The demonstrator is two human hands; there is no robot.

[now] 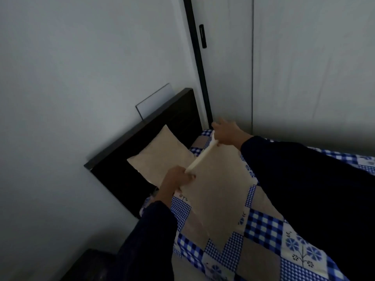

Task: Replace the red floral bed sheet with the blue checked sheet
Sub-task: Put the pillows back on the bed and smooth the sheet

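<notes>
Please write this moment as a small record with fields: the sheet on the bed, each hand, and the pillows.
sheet on bed: blue checked sheet, covering the bed
left hand: grips the near corner of the held pillow
right hand: grips the far corner of the same edge
held pillow: beige, its top edge raised, over the sheet
second pillow: beige, leaning against the dark headboard

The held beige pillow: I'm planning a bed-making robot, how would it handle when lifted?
Probably floppy: the pillow hangs limp from its top edge. Likely light, since the left hand and right hand carry it by that edge alone. Being soft cloth, it should not roll or break.
</notes>
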